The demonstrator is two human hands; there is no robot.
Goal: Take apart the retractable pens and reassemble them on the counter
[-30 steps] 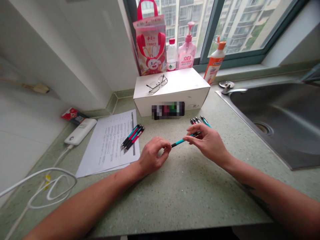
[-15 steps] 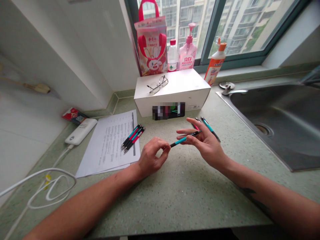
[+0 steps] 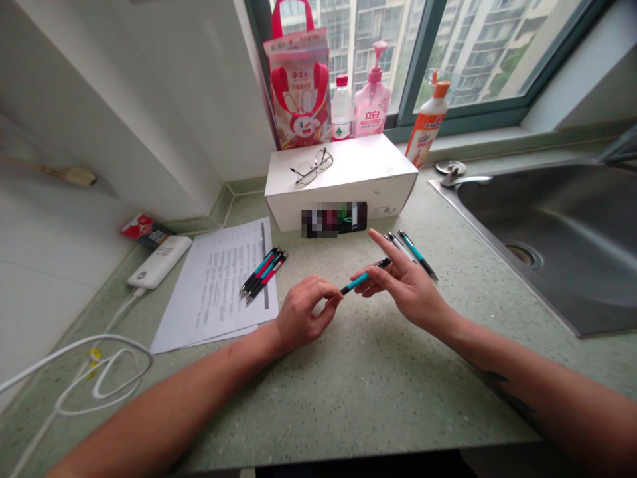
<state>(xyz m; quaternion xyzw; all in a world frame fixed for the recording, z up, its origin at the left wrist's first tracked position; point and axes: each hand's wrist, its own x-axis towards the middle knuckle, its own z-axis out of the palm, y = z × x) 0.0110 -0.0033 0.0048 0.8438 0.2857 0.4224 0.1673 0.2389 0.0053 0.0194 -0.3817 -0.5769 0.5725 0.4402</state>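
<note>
A teal pen with a black tip (image 3: 359,281) is held above the green counter between both hands. My left hand (image 3: 301,315) pinches its black tip end with thumb and fingers curled. My right hand (image 3: 405,285) holds the pen's upper part between thumb and lower fingers, with the index and middle fingers stretched out. Just behind my right hand lie several loose pens (image 3: 413,252) on the counter. A second bundle of several pens (image 3: 263,271) rests on the printed sheets (image 3: 219,285) to the left.
A white box (image 3: 343,176) with glasses (image 3: 312,166) on top stands at the back, bottles and a pink bag behind it. A steel sink (image 3: 557,226) fills the right. A power bank (image 3: 160,261) and white cable (image 3: 94,372) lie at the left.
My right hand has opened its upper fingers and shifted grip along the teal pen, uncovering the loose pens behind it. My left hand stays pinched on the tip.
</note>
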